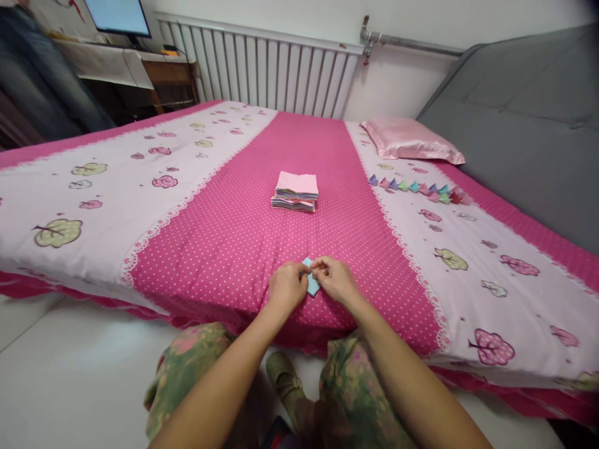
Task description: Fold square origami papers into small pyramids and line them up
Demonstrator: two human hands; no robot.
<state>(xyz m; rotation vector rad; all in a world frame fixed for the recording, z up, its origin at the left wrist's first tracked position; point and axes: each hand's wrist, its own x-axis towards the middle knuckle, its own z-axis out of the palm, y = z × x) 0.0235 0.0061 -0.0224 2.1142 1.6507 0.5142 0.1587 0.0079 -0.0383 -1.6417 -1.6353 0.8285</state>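
Observation:
A small light-blue piece of folded paper (312, 285) lies at the front of the bed, on the pink dotted strip of the cover. My left hand (289, 285) grips its left side, fingers bent over the paper. From the right, my right hand (336, 279) pinches at its upper part, thumb and forefinger close together. The fingertips of both hands nearly meet over the paper and hide some of it. Farther back stands a stack of coloured paper squares (296, 187), pink on top. To the right, folded paper pieces (414, 187) in several colours sit in rows.
The bed cover (224, 224) has pink dotted and white patterned strips. A pink pillow (412, 140) lies by the grey headboard (524, 125). Behind the bed are a radiator (262, 65) and a desk with a monitor (116, 17). A person in jeans (42, 75) stands at the far left.

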